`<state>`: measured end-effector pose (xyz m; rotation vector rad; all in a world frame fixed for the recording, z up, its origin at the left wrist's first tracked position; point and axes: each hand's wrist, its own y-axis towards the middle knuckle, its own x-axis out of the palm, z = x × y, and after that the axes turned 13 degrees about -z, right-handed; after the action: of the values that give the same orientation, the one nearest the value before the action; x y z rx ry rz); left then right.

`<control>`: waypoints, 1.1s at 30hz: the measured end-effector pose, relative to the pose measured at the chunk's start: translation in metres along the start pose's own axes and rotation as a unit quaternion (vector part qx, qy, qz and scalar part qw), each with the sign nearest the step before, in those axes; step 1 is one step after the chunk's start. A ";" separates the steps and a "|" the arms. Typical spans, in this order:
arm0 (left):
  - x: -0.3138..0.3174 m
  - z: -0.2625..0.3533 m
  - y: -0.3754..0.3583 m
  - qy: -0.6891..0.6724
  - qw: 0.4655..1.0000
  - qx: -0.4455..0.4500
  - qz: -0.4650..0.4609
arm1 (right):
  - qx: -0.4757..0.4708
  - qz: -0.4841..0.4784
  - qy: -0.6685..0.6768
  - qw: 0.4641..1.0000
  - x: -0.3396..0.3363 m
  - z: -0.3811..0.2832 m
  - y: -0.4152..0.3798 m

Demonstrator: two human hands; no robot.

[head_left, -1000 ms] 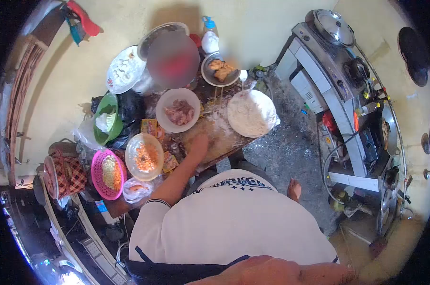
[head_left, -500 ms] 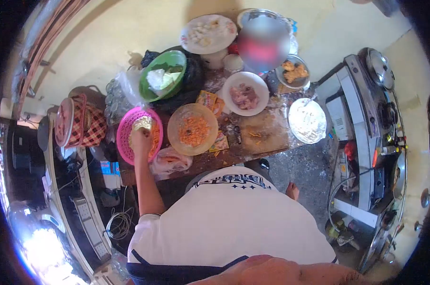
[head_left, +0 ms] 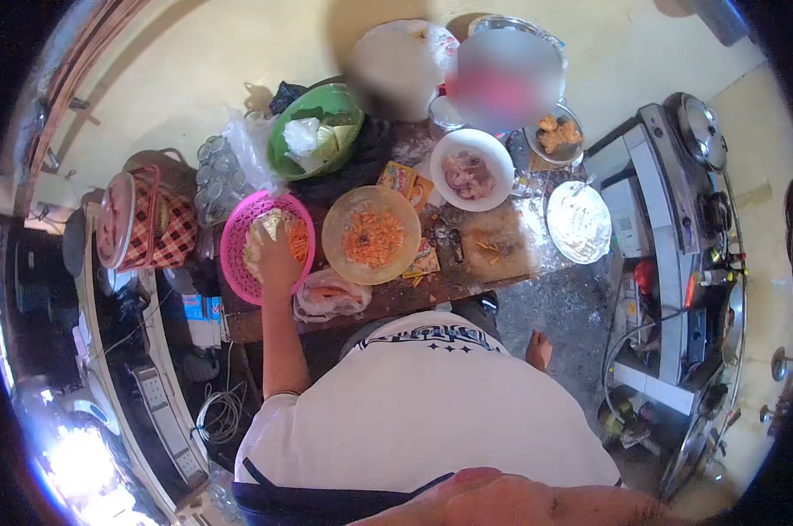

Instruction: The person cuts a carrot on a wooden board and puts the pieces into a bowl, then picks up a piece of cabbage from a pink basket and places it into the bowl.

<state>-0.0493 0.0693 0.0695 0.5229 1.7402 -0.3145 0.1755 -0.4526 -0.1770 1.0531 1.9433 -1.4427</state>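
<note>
A low wooden table (head_left: 388, 294) on the floor carries a pink basket (head_left: 239, 254), a clear bowl of shredded carrot (head_left: 371, 235), a green bowl of cabbage (head_left: 316, 131), a white bowl of raw meat (head_left: 472, 169), a floured plate (head_left: 579, 222), a metal dish of fried pieces (head_left: 556, 134), yellow packets (head_left: 405, 182) and a plastic bag (head_left: 330, 296).

Fisheye view from my headset bends the scene into a dark circular vignette. Strong glare burns out the lower left corner, the pale yellow wall (head_left: 195, 79) is evenly lit, and a blurred patch hides the wooden table's (head_left: 388, 298) far end.
</note>
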 end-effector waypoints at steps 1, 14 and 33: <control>0.000 0.014 0.004 -0.003 1.000 0.009 0.000 | 0.029 -0.006 -0.028 0.999 0.005 0.010 -0.003; 0.054 0.289 -0.030 -0.297 0.787 0.501 -0.202 | 0.143 0.021 0.026 0.989 0.030 0.068 -0.064; 0.082 0.367 -0.056 -0.130 0.842 0.499 -0.156 | 0.155 -0.017 -0.013 0.988 0.007 0.081 -0.034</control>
<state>0.2194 -0.1400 -0.0990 0.8733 1.2787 -1.5023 0.1390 -0.5325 -0.1891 1.1289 1.7627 -1.8101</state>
